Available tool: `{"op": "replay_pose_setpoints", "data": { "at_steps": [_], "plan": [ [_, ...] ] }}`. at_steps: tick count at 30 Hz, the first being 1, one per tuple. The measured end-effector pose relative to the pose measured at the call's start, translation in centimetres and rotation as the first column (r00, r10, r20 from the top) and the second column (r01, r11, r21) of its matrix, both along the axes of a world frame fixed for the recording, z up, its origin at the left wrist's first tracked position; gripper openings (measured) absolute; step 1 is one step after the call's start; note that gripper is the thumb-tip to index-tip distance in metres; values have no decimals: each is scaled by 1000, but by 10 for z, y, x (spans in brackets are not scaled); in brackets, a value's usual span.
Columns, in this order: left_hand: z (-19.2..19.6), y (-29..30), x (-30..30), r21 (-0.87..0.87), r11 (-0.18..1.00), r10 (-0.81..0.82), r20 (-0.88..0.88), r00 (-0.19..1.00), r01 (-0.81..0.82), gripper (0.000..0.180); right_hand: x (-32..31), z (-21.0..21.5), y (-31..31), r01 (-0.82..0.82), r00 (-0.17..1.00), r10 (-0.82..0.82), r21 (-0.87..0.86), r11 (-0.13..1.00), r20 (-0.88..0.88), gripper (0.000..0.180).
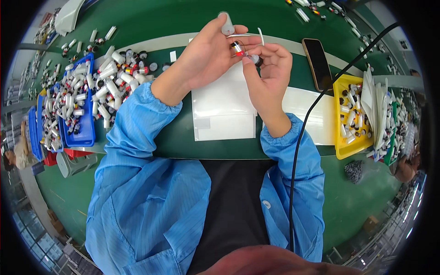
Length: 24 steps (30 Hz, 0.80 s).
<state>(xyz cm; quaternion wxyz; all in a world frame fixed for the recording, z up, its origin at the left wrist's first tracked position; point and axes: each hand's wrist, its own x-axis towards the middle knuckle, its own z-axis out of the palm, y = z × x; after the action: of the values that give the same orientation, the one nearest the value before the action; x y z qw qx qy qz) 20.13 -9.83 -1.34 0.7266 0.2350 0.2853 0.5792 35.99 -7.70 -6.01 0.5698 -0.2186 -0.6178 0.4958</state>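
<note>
My left hand (211, 52) and my right hand (268, 68) meet above the green table (174, 137). Between their fingertips they hold a small cylinder part (238, 49) with red, silver and black sections. The left forefinger wears a white finger cot (227, 23). A thin white strip (250, 35) sticks out to the right from the left fingers. Both sleeves are light blue. Under the hands lie white sheets or bags (224, 107).
A blue tray (78, 105) and a loose heap of small white cylinders (117, 75) are at the left. A black phone (317, 63) lies at the right, beside a yellow tray (350, 117) holding similar parts. A black cable (302, 137) crosses my right sleeve.
</note>
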Motion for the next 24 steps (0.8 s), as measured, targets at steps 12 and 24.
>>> {"op": "replay_pose_setpoints", "data": {
  "at_steps": [12, 24],
  "plan": [
    [-1, 3, -12, 183, 983, 68, -332, 941, -6, 42, 0, 0, 3, 67, 997, -68, 50, 997, 27, 52],
    [-3, 5, -19, 277, 954, 67, -564, 823, 112, 37, 19, 19, 16, -39, 995, 34, -48, 998, -96, 19]
  ]
}}
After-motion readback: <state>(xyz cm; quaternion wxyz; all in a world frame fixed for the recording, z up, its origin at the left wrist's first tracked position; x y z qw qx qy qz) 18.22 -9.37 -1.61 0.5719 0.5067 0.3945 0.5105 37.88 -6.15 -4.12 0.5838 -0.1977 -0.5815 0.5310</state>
